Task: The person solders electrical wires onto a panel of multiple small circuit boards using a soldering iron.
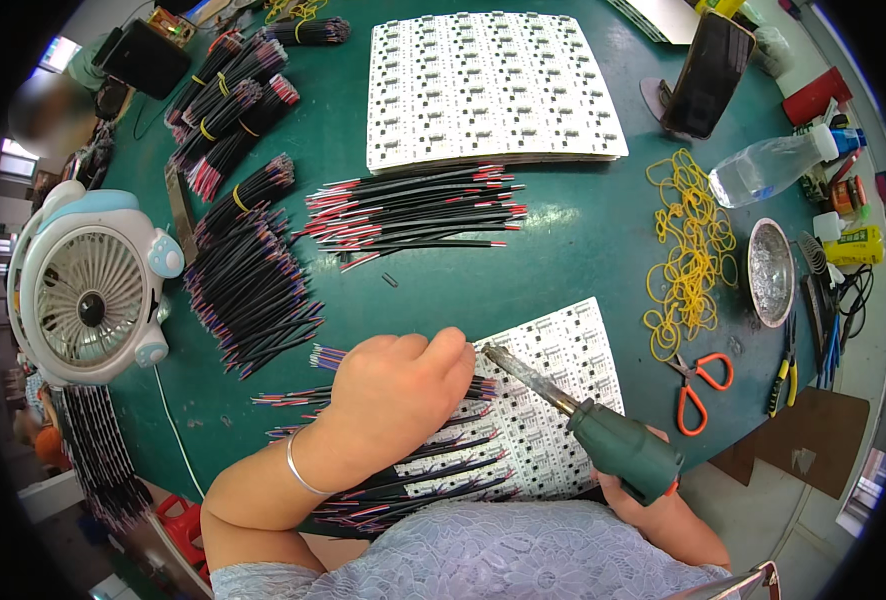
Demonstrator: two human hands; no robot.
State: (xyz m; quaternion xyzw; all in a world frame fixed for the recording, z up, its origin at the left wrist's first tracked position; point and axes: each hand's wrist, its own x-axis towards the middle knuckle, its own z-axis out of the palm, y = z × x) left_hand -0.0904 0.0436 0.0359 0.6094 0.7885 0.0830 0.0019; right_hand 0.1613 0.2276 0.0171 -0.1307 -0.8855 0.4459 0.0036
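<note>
Just beside left hand (393, 395): soldering iron (603, 430) (tip over circuit panel (563, 350)).

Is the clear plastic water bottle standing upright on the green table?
No, the clear plastic water bottle lies on its side on the green table.

Electronics assembly workshop: green workbench (583, 240), white circuit board panels (488, 90), bundled wires (228, 100), soldering iron (593, 425), desk fan (88, 285).

left hand (398, 395) fisted, knuckles down; right hand (641, 492) gripping.
</note>
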